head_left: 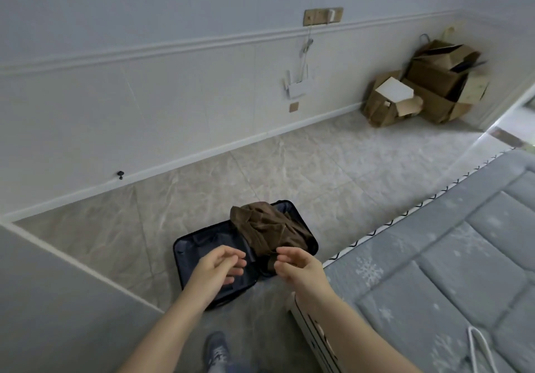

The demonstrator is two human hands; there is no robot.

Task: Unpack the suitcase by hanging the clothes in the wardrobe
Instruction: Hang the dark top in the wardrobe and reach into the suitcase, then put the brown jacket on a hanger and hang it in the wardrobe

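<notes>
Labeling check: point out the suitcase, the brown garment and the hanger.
suitcase (199, 242): head view, dark lining of left half.
brown garment (269, 225): head view, middle of crumpled fabric.
hanger (479, 343): head view, white wire arm on the mattress.

Dim, even, cool light filled the room; shadows were soft. Wide-angle distortion bent the edges, and the cardboard boxes (428, 83) were blurred.

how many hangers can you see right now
1: a white hanger lies on the grey mattress at the lower right, partly cut off by the frame edge. More may be hidden outside the view or under the brown garment in the suitcase.
</notes>
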